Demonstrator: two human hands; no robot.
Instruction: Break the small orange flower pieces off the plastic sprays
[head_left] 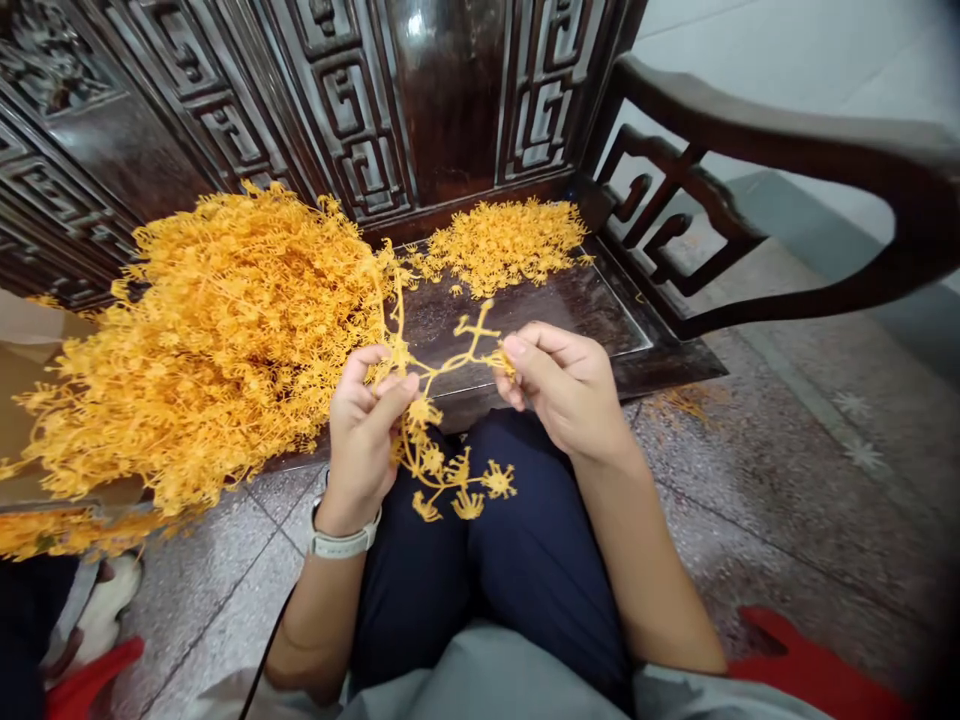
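Note:
A branching yellow plastic flower sprig (469, 357) stretches between my two hands above my lap. My left hand (365, 430) pinches its stems between thumb and fingers, and several star-shaped blooms hang below it. The fingertips of my right hand (566, 390) are closed on a small flower end at the sprig's right side. Left of my left hand rises a large heap of yellow sprigs (240, 320). Behind my hands, a smaller pile of loose yellow flower pieces (510, 243) lies on the dark wooden bench seat (555, 315).
The bench has a carved backrest (457, 100) and a curved armrest (787, 150) at the right. Yellow scraps (686, 403) lie on the tiled floor (750, 500). A cardboard box (45, 380) stands at the far left. Red objects (810, 665) show near the bottom corners.

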